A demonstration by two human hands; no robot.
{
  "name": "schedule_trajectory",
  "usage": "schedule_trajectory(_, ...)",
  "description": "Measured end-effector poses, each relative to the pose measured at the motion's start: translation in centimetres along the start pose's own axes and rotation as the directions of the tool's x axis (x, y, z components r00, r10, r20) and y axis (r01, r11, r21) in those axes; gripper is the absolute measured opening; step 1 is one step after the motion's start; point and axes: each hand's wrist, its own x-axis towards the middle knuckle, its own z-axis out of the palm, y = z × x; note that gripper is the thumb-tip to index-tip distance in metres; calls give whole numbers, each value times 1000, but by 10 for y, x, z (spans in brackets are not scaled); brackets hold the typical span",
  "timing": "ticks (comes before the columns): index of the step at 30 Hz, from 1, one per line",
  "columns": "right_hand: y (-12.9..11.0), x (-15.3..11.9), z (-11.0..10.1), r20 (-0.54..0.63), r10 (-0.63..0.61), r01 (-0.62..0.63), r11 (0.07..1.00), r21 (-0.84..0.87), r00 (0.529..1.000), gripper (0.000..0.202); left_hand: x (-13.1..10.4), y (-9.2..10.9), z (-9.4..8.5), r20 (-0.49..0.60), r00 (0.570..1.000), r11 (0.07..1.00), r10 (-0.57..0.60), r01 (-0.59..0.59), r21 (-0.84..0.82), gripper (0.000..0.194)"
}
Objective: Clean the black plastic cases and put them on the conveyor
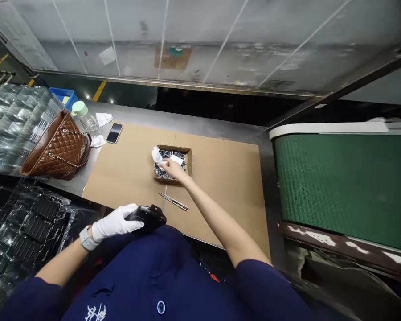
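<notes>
My left hand [118, 221], in a white glove, grips a black moulded plastic part [149, 218] close to my body, over the table's front edge. My bare right hand [173, 168] reaches over a shallow cardboard box [190, 164] filled with small dark and silvery pieces [165, 173]. Its fingers pinch a crumpled white piece [157, 155], paper or cloth, at the box's left side. A flat white slip [176, 159] lies on the pieces behind that hand. In front of the box lie thin metal tweezers [173, 201].
Cardboard sheeting [227, 178] covers the table. At its left are a phone [114, 133], brown quilted bag [58, 149], clear bottle [87, 118] and crumpled tissues [103, 119]. Wrapped black parts [40, 218] sit lower left. A green conveyor belt [347, 187] runs at right.
</notes>
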Motion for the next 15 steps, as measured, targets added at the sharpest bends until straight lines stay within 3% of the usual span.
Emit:
schedule_trajectory(3,20,42,26,-116,-23,27,999,31,993,25,-27,-7,16,-230,970,988,-74,39,-151,29)
schedule_trajectory(6,27,65,41,-204,-81,97,993,69,976,20,-41,0,32,-338,933,955,-123,19,-295,26)
schedule_trajectory(8,27,69,40,-284,-115,145,986,87,952,22,-44,8,40,-396,906,911,-150,-29,-412,28)
schedule_trajectory(12,16,37,26,-395,-193,260,958,123,898,23,-49,24,44,-411,881,842,-234,-27,-538,34)
schedule_trajectory(15,-4,-22,21,-309,-290,353,919,173,906,24,-50,31,41,-378,891,847,-254,16,-531,34)
